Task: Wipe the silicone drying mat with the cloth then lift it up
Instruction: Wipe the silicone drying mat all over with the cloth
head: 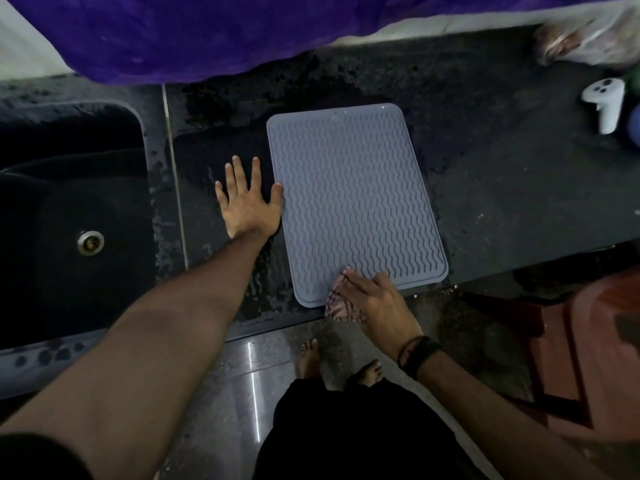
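- Lying flat on the dark wet counter (485,188): the grey silicone drying mat (353,199), with wavy ridges, its near edge close to the counter's front edge.
- Resting palm down on the counter just beside the mat's left edge: the left hand (247,202), fingers (239,171) straight and spread, thumb touching the mat's rim, holding nothing.
- Reaching to the mat's near edge: the right hand (367,299), fingers bent downward over the mat's rim; blurred here, so cannot tell if pinching the mat or only touching it.
- Wearing a dark band (417,355) on the right wrist.
- Sitting to the left of the counter part with the mat: a black sink (69,209) with a metal drain (90,241).
- Hanging over the far side of the counter: a purple cloth (194,32).
- Standing near the right end of the counter, well apart from the mat: a white controller (604,103).
- Lying blurred at the far right corner: a plastic bag (581,43), content not clear.
- Standing on the shiny floor (242,382) below the counter's edge: two bare feet (308,356).
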The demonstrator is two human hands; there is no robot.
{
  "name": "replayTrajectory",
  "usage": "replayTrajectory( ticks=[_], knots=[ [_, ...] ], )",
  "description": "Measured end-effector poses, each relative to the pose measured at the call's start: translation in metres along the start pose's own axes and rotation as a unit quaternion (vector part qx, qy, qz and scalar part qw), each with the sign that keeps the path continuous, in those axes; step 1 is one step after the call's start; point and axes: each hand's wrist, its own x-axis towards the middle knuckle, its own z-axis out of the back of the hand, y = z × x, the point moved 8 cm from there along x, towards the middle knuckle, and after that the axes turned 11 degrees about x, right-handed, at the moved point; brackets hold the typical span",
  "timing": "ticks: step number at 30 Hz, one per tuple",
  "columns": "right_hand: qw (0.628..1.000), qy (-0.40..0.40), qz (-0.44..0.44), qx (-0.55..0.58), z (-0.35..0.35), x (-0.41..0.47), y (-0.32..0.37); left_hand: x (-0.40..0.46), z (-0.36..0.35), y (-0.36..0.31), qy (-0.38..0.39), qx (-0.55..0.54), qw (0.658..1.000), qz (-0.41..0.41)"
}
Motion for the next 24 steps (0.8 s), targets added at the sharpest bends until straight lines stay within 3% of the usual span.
replayTrajectory(
  ticks=[3,8,12,17,21,24],
  knots=[
    [1.0,-0.01,0.009,0.011,0.016,0.006,0.007,0.001,0.0,0.0,-0.001,0.0,1.0,-0.002],
    [0.992,-0.112,0.003,0.058,0.056,0.086,0.014,0.001,-0.001,0.0,-0.002,0.003,1.0,-0.004],
    [0.998,-0.058,-0.017,0.033,0.045,0.138,0.007,0.001,0.0,0.0,-0.009,0.003,1.0,0.0],
    [1.0,-0.003,-0.002,-0.03,0.015,0.099,-0.001,0.0,0.0,0.0,-0.009,-0.007,1.0,-0.001],
    [1.0,0.01,0.018,0.007,0.017,0.065,0.001,0.001,0.0,0.0,-0.012,-0.01,1.0,0.002],
    [0.999,0.002,0.034,0.022,0.035,0.093,0.003,0.002,-0.002,0.001,-0.016,-0.01,1.0,0.007]
  ],
)
